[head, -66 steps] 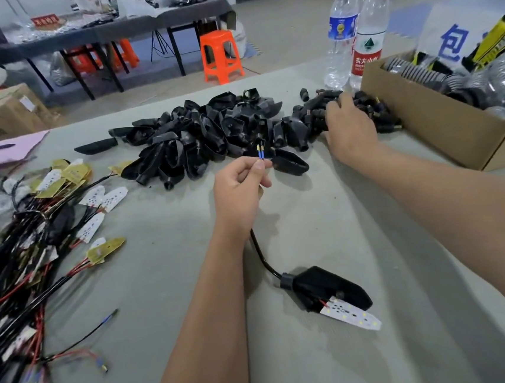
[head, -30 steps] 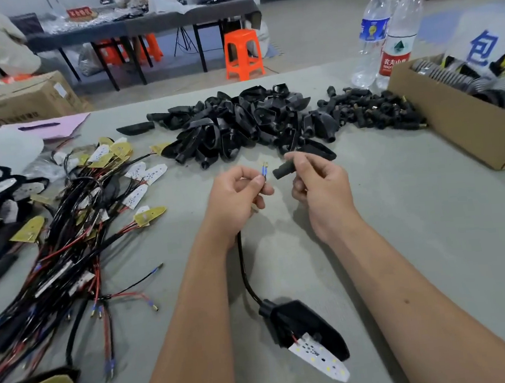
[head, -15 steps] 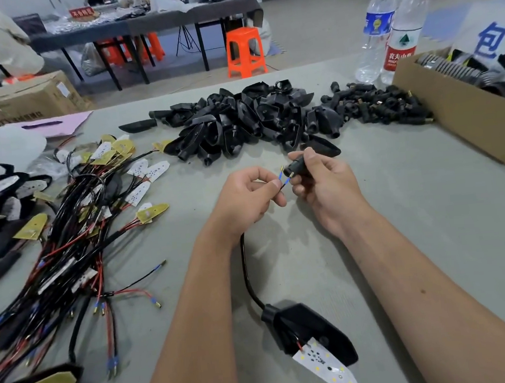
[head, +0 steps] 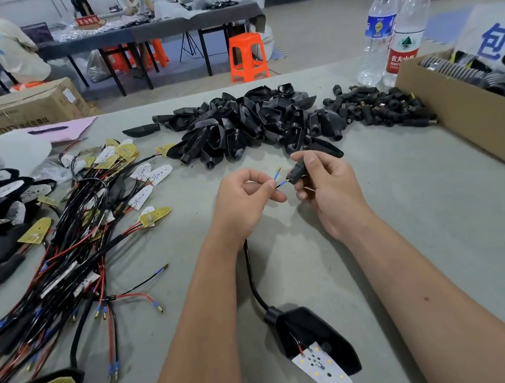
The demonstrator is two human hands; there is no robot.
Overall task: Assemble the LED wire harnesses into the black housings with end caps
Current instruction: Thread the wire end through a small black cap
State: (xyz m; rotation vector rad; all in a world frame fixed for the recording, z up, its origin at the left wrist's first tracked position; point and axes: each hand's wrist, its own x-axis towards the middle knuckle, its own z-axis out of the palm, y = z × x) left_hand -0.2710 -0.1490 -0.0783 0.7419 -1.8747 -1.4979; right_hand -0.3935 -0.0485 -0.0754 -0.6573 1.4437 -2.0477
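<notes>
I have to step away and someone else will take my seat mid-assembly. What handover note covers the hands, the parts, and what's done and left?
Left hand pinches the two blue-tipped wire ends. Right hand holds a black end cap; one tip sits at its opening, the other is free.
The cable runs down to a black housing on the table, LED board sticking out.
Done: harness threaded through the housing.
Left: seat both tips in the cap, push the board in. Spare housings and end caps lie beyond, loose harnesses at left.
</notes>
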